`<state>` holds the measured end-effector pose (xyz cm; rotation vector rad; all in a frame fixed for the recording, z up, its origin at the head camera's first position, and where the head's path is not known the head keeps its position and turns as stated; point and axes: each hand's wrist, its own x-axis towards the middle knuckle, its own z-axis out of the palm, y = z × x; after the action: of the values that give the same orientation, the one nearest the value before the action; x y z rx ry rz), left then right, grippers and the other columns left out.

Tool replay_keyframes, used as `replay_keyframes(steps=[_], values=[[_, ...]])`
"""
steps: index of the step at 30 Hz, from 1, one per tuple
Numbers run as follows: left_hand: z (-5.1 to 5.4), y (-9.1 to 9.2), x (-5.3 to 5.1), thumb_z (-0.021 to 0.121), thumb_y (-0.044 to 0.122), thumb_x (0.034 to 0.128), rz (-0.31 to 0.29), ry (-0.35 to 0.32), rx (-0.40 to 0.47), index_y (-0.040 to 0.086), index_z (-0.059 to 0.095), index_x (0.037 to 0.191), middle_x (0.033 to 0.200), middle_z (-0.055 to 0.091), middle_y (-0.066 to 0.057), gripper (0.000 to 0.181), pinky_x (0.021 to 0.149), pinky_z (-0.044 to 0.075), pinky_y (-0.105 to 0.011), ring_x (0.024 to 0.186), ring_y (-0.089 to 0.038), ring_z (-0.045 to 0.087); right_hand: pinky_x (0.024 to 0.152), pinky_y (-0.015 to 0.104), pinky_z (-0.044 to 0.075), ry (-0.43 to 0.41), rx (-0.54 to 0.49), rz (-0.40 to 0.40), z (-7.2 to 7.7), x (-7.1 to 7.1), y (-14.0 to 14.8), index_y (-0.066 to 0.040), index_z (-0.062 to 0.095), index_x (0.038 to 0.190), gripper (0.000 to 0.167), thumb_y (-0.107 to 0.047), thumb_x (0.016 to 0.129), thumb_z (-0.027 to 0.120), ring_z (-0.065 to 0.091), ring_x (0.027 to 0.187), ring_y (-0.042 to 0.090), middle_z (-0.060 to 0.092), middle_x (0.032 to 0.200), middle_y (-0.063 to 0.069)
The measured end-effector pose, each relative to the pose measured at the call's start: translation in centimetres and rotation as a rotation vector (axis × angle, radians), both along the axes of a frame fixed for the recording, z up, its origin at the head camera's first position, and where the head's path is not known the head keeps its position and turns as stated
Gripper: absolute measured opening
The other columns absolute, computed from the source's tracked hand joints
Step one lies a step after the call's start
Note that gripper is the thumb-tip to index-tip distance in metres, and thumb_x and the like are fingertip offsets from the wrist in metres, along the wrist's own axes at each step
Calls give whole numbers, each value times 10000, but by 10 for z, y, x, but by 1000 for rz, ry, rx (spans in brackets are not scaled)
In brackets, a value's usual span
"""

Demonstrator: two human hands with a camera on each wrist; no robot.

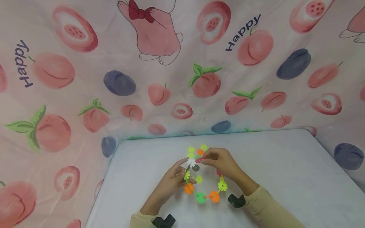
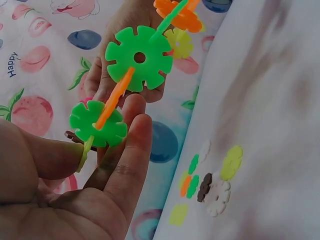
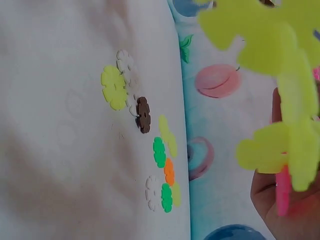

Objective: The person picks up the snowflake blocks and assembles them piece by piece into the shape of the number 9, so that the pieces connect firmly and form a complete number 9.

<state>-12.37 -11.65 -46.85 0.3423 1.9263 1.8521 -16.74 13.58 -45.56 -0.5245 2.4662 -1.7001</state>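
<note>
In the head view, the flower-disc chain (image 1: 201, 197) hangs in a U between the hands, over the table (image 1: 265, 152); many discs are joined, but whether its ends meet is unclear. The right hand (image 1: 220, 161) pinches a pink disc (image 1: 198, 160).

In the left wrist view, the left hand (image 2: 95, 185) grips the chain's yellow disc (image 2: 86, 152); from there its long axis slants up and rightward.

In the right wrist view, loose discs (image 3: 143, 115) lie unjoined.
</note>
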Motion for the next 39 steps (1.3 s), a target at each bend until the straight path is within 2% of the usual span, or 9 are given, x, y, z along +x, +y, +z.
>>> replay_keyframes(steps=[7, 12, 14, 18, 21, 24, 28, 32, 39], values=[[0, 2, 1, 485, 255, 1082, -13, 2, 12, 228, 342, 1580, 1223, 535, -249, 519, 914, 583, -361, 1025, -266, 743, 800, 330, 590, 0, -10, -8, 1, 2, 0, -251, 763, 918, 97, -280, 857, 833, 733, 894, 189, 752, 922, -43], [-2, 5, 0, 510, 306, 1065, -2, 6, 26, 200, 328, 1585, 1234, 540, -225, 561, 903, 587, -340, 1011, -242, 746, 786, 319, 587, 27, 18, -9, 2, 3, 1, -235, 764, 906, 106, -294, 853, 835, 718, 886, 180, 743, 922, -64], [-4, 7, -1, 501, 315, 1073, 17, 4, 41, 179, 343, 1574, 1236, 568, -263, 543, 875, 593, -332, 973, -230, 750, 769, 306, 585, 51, 44, -15, 2, 4, 0, -248, 765, 892, 88, -280, 852, 836, 704, 862, 163, 738, 906, -86], [-9, 13, -2, 485, 340, 1086, 88, -18, 69, 67, 484, 1431, 1136, 628, -253, 439, 812, 610, -343, 855, -204, 745, 695, 284, 569, 119, 84, 2, 3, 6, -2, -258, 771, 873, 70, -236, 853, 835, 662, 774, 121, 736, 863, -113], [-10, 16, -2, 499, 357, 1080, 139, -23, 64, -28, 557, 1265, 1026, 637, -183, 430, 780, 619, -344, 784, -176, 731, 662, 273, 553, 179, 99, 36, 3, 8, -5, -213, 782, 878, 55, -223, 854, 830, 635, 736, 93, 743, 846, -115], [-8, 16, -1, 520, 334, 1074, 158, -15, 60, -72, 579, 1197, 965, 648, -114, 428, 768, 622, -344, 752, -164, 727, 655, 256, 535, 228, 108, 51, 3, 8, -7, -160, 789, 875, 95, -245, 853, 825, 619, 724, 70, 755, 837, -103], [-6, 16, -1, 526, 295, 1075, 149, -12, 65, -79, 586, 1135, 940, 652, -88, 384, 773, 623, -338, 741, -153, 728, 670, 250, 524, 271, 110, 57, 2, 8, -7, -142, 795, 859, 63, -192, 847, 832, 624, 732, 62, 760, 829, -89], [-6, 16, -1, 525, 260, 1077, 141, -12, 69, -97, 575, 1075, 913, 651, -73, 361, 770, 624, -344, 735, -150, 733, 696, 258, 541, 310, 120, 68, 0, 8, -7, -201, 784, 825, 99, -119, 829, 840, 634, 749, 38, 744, 819, -128], [-6, 15, -2, 548, 224, 1065, 114, -26, 73, -77, 622, 1045, 860, 648, -39, 311, 749, 627, -354, 710, -145, 726, 769, 280, 584, 304, 50, 154, -5, 6, -6, -189, 756, 798, 124, -94, 845, 819, 693, 806, 70, 753, 830, -58]])
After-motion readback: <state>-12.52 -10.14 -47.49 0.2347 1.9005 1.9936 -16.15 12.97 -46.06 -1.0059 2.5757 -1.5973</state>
